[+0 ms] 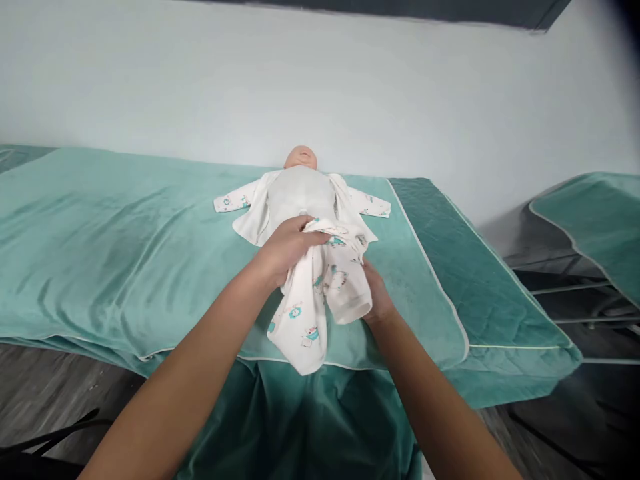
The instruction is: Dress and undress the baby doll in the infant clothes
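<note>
2 forearms (200, 353) are stretched forward. The left hand (290, 247) is clenched, and the right hand (379, 297) is partly hidden.

We see white trousers (310, 293) printed with small teal, grey and reddish motifs. We find similar print on the white sleeves of the shirt (256, 208), its open fronts looking plain. Our doll (303, 190) has a pinkish head and greyish-white body. We note a pale teal sheet (125, 233) edged white, a darker teal, quilted mattress (450, 247) and a pale grey wall (320, 80).
</note>
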`<state>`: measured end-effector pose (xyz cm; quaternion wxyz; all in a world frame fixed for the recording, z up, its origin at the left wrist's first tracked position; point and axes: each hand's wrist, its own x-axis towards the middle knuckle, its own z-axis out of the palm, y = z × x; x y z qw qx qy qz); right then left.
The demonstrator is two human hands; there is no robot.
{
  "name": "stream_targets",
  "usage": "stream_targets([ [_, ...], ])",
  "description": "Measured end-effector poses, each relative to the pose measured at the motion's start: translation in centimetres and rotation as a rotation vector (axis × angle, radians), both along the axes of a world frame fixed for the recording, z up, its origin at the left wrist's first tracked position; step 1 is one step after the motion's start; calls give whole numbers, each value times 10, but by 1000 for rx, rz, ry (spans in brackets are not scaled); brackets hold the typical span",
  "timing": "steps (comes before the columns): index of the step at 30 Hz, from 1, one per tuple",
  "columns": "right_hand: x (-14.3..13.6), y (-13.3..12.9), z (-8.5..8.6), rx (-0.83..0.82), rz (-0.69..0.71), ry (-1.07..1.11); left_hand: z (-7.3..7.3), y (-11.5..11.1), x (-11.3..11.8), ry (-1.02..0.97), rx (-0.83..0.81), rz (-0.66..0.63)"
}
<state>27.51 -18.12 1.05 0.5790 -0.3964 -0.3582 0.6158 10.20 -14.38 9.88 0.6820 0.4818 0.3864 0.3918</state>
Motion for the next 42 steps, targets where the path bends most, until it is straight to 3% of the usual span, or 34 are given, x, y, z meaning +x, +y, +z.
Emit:
stream_targets([
  [4,-3,3,-5,-18,7,21,-13,13,3,188,245,148],
  [11,-10,5,-2,-10,-108,20,-18,34,15,368,427,193],
  [16,-10,23,4,70,-201,-112,-20,49,18,419,538,228],
  [27,-5,71,-7,279,-339,-451,-14,63,6,369,546,329],
  [30,-1,70,-8,289,-334,-433,-17,59,-1,312,483,252],
  [33,3,67,5,383,-244,-479,-24,54,-13,199,385,151],
  [38,-1,81,59,577,-2,-756,-40,53,-23,27,278,135],
  [42,-12,106,93,474,387,-872,-55,56,-21,20,278,238],
])
